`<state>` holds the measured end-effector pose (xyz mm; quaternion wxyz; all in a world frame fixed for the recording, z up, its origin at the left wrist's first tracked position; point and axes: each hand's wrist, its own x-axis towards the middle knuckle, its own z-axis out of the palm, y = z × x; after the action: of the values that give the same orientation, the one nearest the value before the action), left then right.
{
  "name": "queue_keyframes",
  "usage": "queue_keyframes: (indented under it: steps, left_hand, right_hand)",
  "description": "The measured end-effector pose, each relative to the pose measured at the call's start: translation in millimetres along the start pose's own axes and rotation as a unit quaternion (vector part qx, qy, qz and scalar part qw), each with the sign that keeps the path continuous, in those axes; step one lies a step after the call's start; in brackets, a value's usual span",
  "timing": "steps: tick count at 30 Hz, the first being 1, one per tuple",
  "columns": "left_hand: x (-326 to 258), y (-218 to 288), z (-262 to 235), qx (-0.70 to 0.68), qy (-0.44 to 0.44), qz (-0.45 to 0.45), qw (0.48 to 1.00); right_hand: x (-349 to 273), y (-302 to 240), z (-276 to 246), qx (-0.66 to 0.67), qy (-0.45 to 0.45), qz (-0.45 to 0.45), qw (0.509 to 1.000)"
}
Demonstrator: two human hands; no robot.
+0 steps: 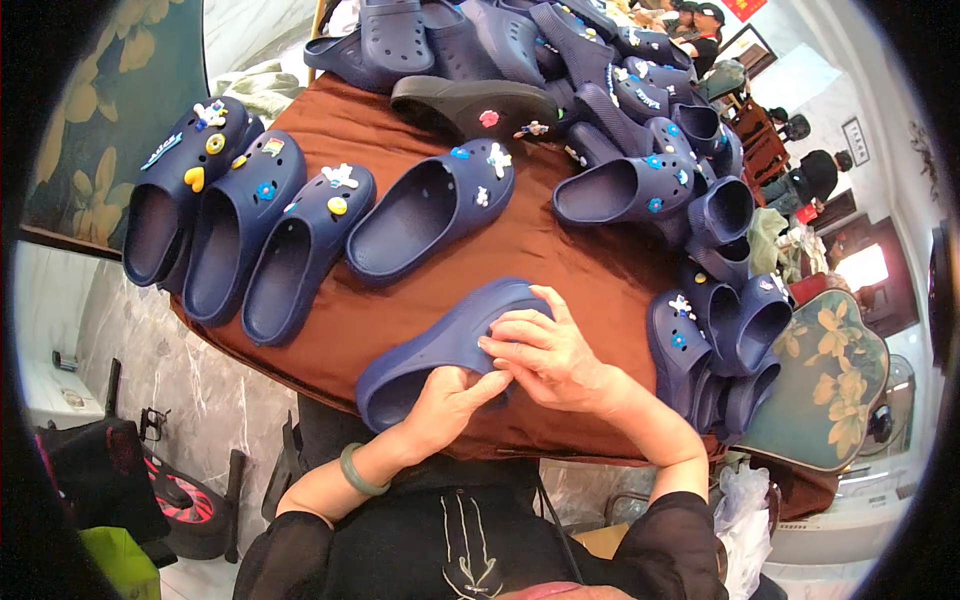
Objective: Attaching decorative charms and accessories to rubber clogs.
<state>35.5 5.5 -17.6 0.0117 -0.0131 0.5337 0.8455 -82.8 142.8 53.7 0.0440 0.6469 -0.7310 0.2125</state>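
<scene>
A navy foam clog lies at the table's near edge, its toe pointing away to the right. My left hand grips it at the foot opening, fingers reaching inside and thumb along the rim. Over the clog's upper, my right hand has its fingers bent and pressed together against the side. Whether a small piece sits between those fingertips is hidden. Just beyond lies another navy clog with blue and white charms on its toe. No charm shows on the visible part of the clog I hold.
Charm-decorated navy clogs stand in a row at the left. A heap of clogs covers the table's far side, with a dark clog before it. More clogs stack at the right edge of the brown cloth. Other people sit farther back.
</scene>
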Motion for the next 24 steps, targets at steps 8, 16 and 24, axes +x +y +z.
queue_keyframes:
  steps: [8,16,24]
  left_hand:
    - [-3,32,0,-0.150,0.117,-0.080,0.979]
    - [19,12,-20,-0.173,0.147,-0.086,0.970]
    - [14,38,-17,-0.191,0.175,-0.066,0.964]
  right_hand:
    - [-25,12,1,-0.006,0.244,0.116,0.963]
    - [-103,126,46,0.068,0.234,0.392,0.887]
    - [-104,128,36,0.315,0.237,0.425,0.815]
